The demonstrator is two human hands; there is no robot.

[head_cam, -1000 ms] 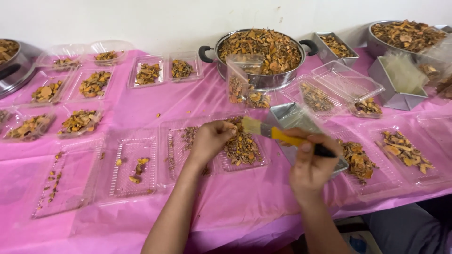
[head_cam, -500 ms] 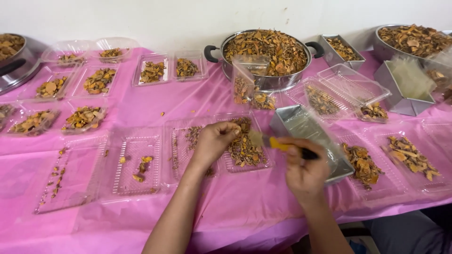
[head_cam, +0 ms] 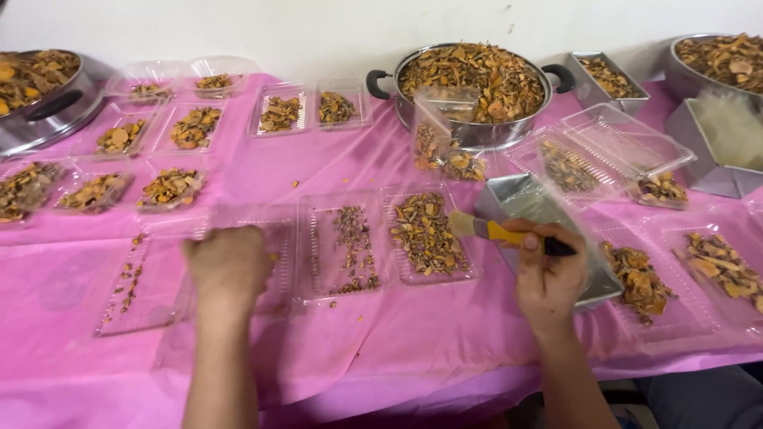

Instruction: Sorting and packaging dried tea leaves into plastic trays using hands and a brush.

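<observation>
**Two hands, one brush, many trays**

Two hands are at work over the pink bench (head_cam: 413, 349). My right hand (head_cam: 548, 282) is clenched round the dark end of a brush (head_cam: 497, 230), whose yellow shaft and pale bristles point left toward the near middle tray (head_cam: 429, 236). My left hand (head_cam: 229, 266) rests knuckles-up on a clear tray (head_cam: 270, 274) to the left; I cannot tell whether it grips the tray or only presses it.

The brush looks light and stiff, with soft bristles, and I judge it best held on the handle well back from them. The clear trays seem thin, light and springy, likely to slide on the plastic cover, so a rim is the place to hold.

The middle tray holds a heap of dried orange-brown chips; its left neighbour (head_cam: 343, 248) has only a thin strip. The far pot (head_cam: 473, 83) is piled with the same chips. Small filled trays sit far left. A metal tin (head_cam: 528, 202) lies just beyond my right hand.
</observation>
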